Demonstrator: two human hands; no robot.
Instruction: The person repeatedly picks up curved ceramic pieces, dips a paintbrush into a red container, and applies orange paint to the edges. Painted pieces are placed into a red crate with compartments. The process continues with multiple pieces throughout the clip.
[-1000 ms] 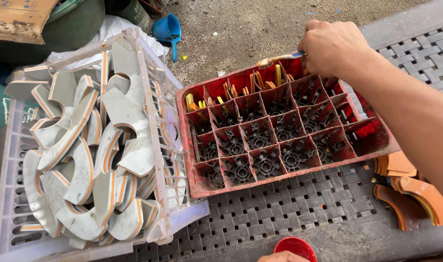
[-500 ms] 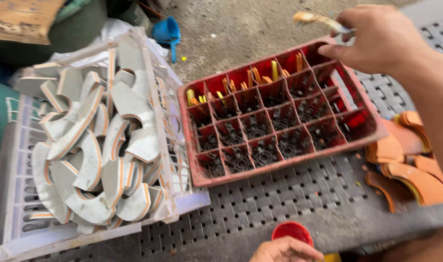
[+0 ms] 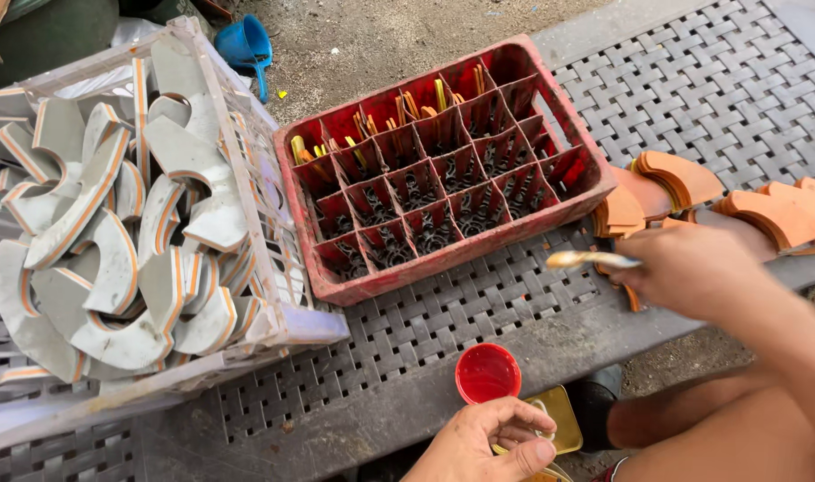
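1. The grey woven plastic bench (image 3: 711, 98) fills most of the view and bears nearly everything else.
2. A white plastic crate (image 3: 247, 152) sits at nine o'clock, tilted, and is heaped with curved grey pieces (image 3: 113, 259) that have orange edges. Its right wall stands just beside the red crate.
3. The red crate (image 3: 443, 259) lies at the centre, divided into many compartments. The far row, toward twelve o'clock, holds small yellow and orange strips (image 3: 407, 107); the nearer cells look dark, and I cannot tell what is inside them.
4. Orange curved pieces (image 3: 764, 214) are stacked at three o'clock, touching the right end of the red crate.
5. The right hand (image 3: 693, 272) is at four o'clock, in front of those orange pieces and hiding some of them. Its fingers are pressed together, pinching a small brush (image 3: 590, 260) whose pale tip points toward nine o'clock, just in front of the red crate's near right corner.
6. The left hand (image 3: 492, 437) is at six o'clock, fingers curled loosely around a gold tin (image 3: 563, 415), touching it; how firm the hold is I cannot tell.
7. A small red cap (image 3: 487, 371) rests on the bench edge, just above the left hand.
8. A blue scoop (image 3: 249, 45) lies on the ground at eleven o'clock, beyond both crates.
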